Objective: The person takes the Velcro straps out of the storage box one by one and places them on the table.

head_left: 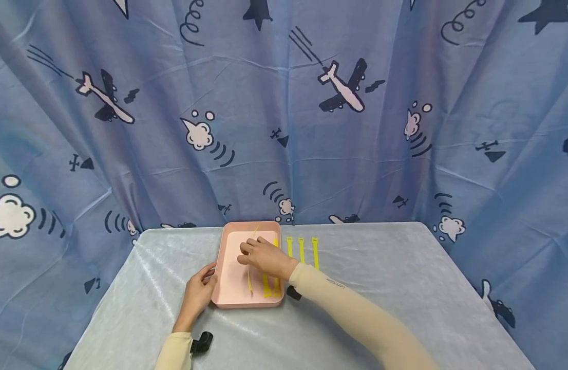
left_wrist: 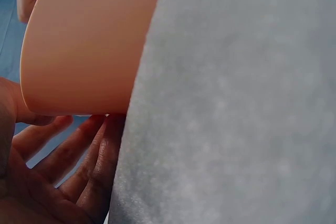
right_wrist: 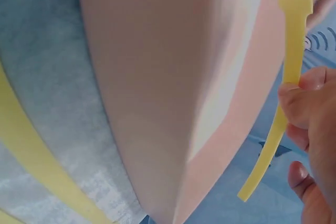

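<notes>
A shallow pink tray (head_left: 231, 280) rests on the cloth. Along its left side lies my left hand (head_left: 198, 293); in the left wrist view its fairly straight fingers (left_wrist: 79, 150) and thumb touch the tray's outside wall. Over the tray, my right hand (head_left: 264, 257) pinches a yellow cable tie strap (right_wrist: 295, 40) between thumb and fingertips. That strap has a slotted head and hangs lengthwise above the tray floor. Two more yellow straps (head_left: 267, 288) lie side by side at the tray's right, partly hidden under my right hand and wrist.
Right of the tray, three yellow straps (head_left: 315, 252) lie in a row on the grey cloth-covered table (head_left: 381, 288), partly covered by my right forearm. A blue patterned curtain (head_left: 247, 169) hangs behind the table's far edge.
</notes>
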### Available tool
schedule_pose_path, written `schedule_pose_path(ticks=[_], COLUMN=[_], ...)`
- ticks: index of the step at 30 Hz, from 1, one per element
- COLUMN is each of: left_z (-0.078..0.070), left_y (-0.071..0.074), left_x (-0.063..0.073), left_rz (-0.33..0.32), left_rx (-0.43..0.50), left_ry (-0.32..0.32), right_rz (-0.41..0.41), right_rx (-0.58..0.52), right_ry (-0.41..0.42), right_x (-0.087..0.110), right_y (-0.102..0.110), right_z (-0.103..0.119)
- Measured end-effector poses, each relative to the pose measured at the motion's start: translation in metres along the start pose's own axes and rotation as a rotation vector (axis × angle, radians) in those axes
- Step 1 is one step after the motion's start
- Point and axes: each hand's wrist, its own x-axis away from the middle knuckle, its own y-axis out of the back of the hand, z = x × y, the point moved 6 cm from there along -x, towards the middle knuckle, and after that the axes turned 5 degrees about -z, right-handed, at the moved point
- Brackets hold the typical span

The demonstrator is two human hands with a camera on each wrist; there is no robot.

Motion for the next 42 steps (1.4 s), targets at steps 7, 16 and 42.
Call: schedule_pose_path(ticks=[7, 16, 42], left_z=[0.002, 0.003, -0.001], left_y=[0.0, -0.001, 0.002], left_x=[0.0, 0.003, 0.002], left_rz=[-0.002, 0.0, 0.014], left_rx=[0.006, 0.007, 0.007], left_ry=[0.003, 0.004, 0.004], right_rz=[-0.095, -0.138, -0.489], right_rx=[-0.014, -0.104, -0.697], right_ry=[-0.046, -0.115, -0.306], right_x=[0.003, 0.012, 0.042], right_y=[0.013, 0.026, 0.051], right_z=[-0.005, -0.011, -0.037])
